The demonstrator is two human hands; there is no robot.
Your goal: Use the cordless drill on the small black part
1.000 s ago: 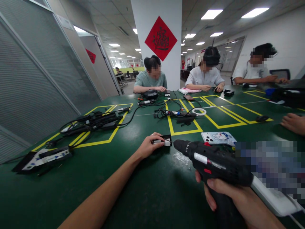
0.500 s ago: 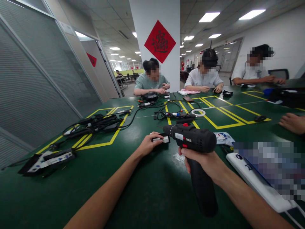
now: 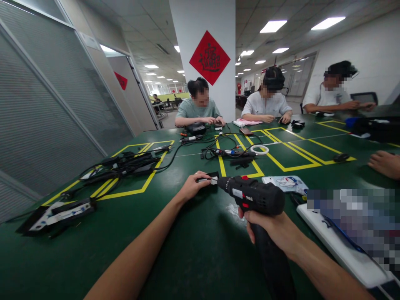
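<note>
My right hand is closed around the grip of a black cordless drill with red and white markings. The drill points left, its bit end close to a small black-and-white box-like part on the green table. Whether the bit touches the part I cannot tell. With fingers over the part's near left side, my left hand grips it against the table. The part's exact kind is not clear, and the fingers hide some of it.
Bundled black cables lie at left, near a black-and-white part. Cables and a white ring lie beyond my hands. At right are a phone and a white device. Three people sit across; another person's hand rests at right.
The drill has lowered slightly, its bit end now lower beside the box-like part. My left hand stays on the part, which shows more of its black side.
</note>
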